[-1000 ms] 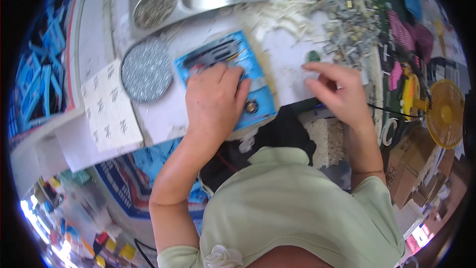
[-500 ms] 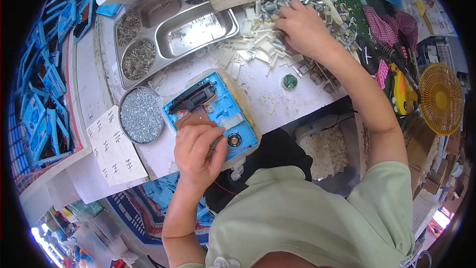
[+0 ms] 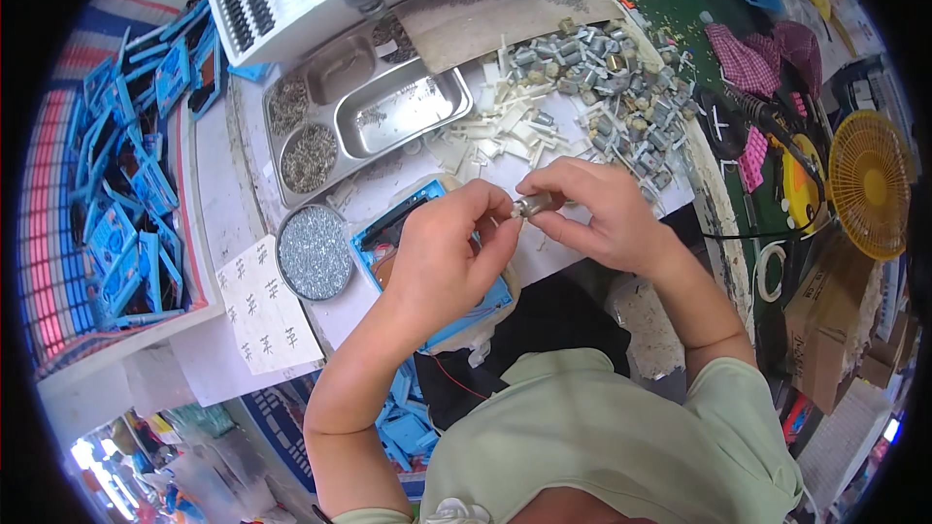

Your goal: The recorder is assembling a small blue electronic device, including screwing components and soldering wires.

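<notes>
Above the near edge of the table my two hands meet. My right hand (image 3: 597, 213) is closed, pinching a small silver electric motor (image 3: 537, 203) between thumb and fingers. At the motor's left end, my left hand (image 3: 447, 247) is closed in a pinch; a tiny pale piece shows there, too small to name. Under my left hand lies a blue plastic casing (image 3: 442, 332) with dark parts and wires inside, mostly hidden by that hand and wrist. Beyond my right hand, a heap of small motors (image 3: 621, 87) adjoins a pile of white plastic pieces (image 3: 515, 131).
A round dish of small silver screws (image 3: 316, 250) stands left of the casing, beside a handwritten paper sheet (image 3: 267, 309). Behind is a steel compartment tray (image 3: 403, 112) with small metal parts. Blue casings (image 3: 136, 223) fill a bin at left. A yellow fan (image 3: 869, 184) stands at right.
My right hand has come back from the motor heap with a motor. My left hand has risen from the casing to meet it. The view has shifted slightly.
</notes>
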